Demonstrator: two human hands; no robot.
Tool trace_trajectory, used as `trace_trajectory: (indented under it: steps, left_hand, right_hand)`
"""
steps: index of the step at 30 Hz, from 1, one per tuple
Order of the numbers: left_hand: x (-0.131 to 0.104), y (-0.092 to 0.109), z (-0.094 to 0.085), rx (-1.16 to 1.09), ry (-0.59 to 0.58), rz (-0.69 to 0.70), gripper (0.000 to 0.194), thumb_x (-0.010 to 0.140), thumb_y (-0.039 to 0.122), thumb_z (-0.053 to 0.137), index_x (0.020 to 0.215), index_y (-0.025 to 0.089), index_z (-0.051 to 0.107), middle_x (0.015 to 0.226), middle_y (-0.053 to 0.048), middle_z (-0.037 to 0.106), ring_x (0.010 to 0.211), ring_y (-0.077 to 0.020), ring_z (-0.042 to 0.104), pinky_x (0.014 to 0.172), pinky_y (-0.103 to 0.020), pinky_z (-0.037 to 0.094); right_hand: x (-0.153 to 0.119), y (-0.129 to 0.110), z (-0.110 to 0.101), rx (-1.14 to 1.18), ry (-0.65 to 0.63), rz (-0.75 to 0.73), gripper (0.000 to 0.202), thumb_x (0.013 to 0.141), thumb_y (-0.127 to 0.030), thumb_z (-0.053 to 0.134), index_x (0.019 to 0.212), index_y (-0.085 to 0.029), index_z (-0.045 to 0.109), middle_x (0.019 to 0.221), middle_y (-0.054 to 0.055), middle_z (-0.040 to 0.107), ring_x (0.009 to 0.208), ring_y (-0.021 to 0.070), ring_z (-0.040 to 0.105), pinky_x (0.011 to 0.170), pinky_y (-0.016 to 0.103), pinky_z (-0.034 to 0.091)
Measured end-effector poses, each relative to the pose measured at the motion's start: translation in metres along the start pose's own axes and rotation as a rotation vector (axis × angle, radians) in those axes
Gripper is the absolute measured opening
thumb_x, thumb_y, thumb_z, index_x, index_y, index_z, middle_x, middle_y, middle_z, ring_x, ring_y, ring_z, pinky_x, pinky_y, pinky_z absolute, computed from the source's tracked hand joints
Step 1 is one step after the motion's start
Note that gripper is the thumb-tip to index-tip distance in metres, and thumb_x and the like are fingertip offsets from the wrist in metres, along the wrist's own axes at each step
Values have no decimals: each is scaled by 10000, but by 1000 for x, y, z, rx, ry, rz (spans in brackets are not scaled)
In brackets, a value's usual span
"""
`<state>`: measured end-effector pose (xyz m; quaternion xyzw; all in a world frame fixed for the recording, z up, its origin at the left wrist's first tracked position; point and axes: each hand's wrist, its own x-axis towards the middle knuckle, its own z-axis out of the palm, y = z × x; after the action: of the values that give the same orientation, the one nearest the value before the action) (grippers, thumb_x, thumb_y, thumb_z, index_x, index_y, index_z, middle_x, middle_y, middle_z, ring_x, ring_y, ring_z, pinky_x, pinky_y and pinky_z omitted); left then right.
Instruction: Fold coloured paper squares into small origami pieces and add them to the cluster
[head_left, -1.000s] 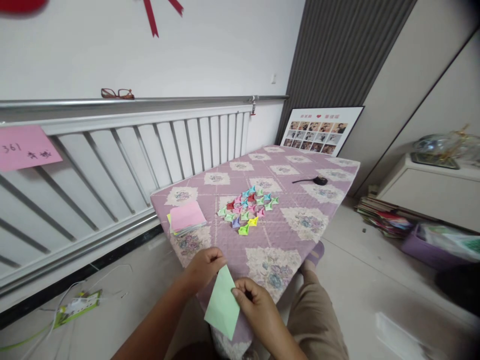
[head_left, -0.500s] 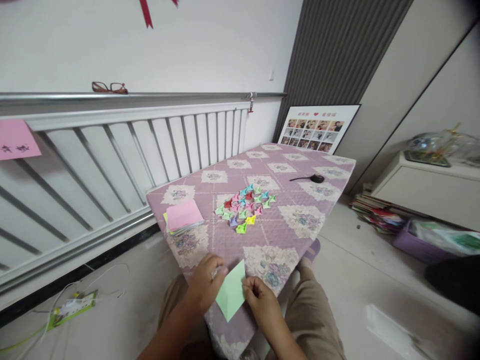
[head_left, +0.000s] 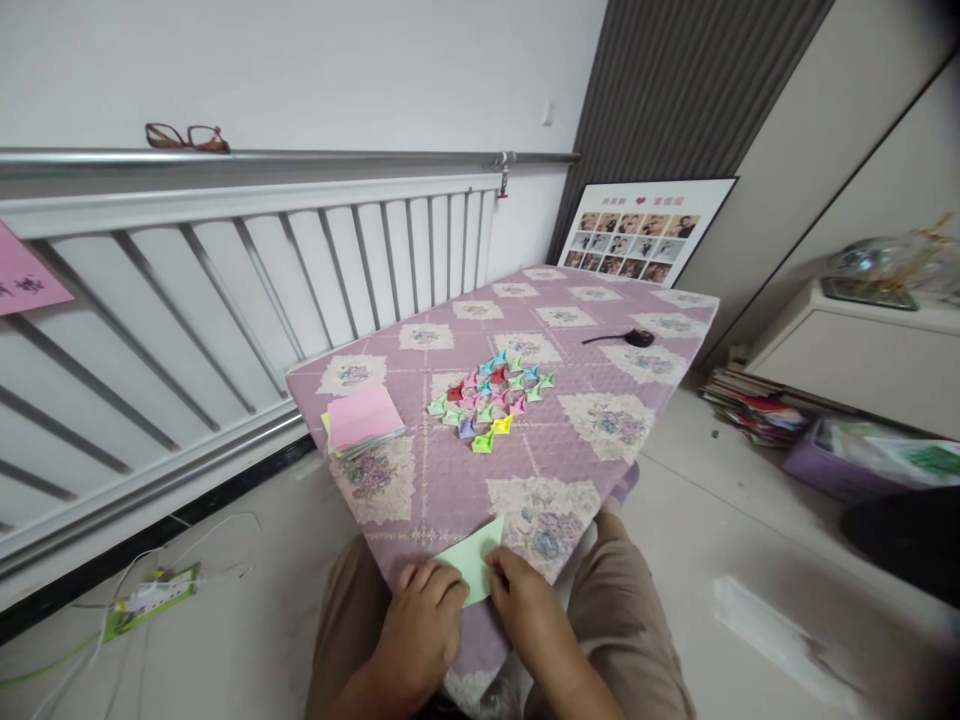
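A light green paper sheet (head_left: 474, 562) lies at the near corner of the table, between both hands. My left hand (head_left: 424, 615) has its bent fingers over the sheet's left edge. On the right edge, my right hand (head_left: 523, 592) pinches the paper between thumb and fingers. Farther up the table sit several small folded paper shapes (head_left: 492, 398) in green, pink, red, blue, purple and yellow, grouped close together. To their left is a stack of square paper (head_left: 365, 417) with a pink sheet on top.
The table (head_left: 465, 474) has a purple floral cloth. A black object with a thin handle (head_left: 639, 338) rests toward its far right. Behind stand a white radiator (head_left: 247, 270) and a framed photo board (head_left: 637, 235). A power strip (head_left: 152, 600) lies on the left floor.
The green sheet has turned and now shows a smaller area. My left hand has moved down and over its left edge, while my right hand still grips the right side. The view has shifted slightly.
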<state>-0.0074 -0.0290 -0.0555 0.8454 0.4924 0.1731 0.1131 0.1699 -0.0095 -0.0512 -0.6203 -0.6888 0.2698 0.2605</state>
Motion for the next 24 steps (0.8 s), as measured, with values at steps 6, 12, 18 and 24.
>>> trace_trajectory:
  steps: [6, 12, 18, 24]
  left_hand:
    - [4, -1, 1, 23, -61, -21, 161, 898, 179, 535, 961, 259, 660, 1012, 8, 669, 975, -195, 545, 859, -365, 363]
    - [12, -8, -10, -73, -132, -76, 243, 914, 184, 474, 1083, 261, 630, 1056, -25, 662, 991, -215, 550, 886, -379, 374]
    - [15, -23, -20, -117, -82, -132, 330, 834, 261, 596, 1159, 206, 589, 1120, -58, 632, 1030, -243, 530, 914, -404, 388]
    - [16, -32, -17, -124, -7, -215, 144, 856, 187, 542, 906, 214, 674, 982, -43, 626, 959, -216, 537, 899, -392, 379]
  right_hand:
    - [-2, 4, 0, -364, 60, -214, 139, 854, -158, 519, 754, -208, 602, 830, 64, 621, 792, 207, 560, 724, 300, 406]
    - [-10, 0, -7, -222, 9, -306, 180, 799, -83, 560, 866, -236, 623, 876, 25, 612, 859, 196, 545, 778, 303, 389]
    - [-12, -9, -7, -261, 30, -226, 101, 768, -177, 682, 772, -233, 598, 851, 14, 592, 851, 205, 529, 751, 308, 368]
    - [-8, -8, 2, -288, 72, -193, 104, 824, -192, 643, 731, -212, 601, 810, 27, 587, 814, 203, 523, 736, 312, 350]
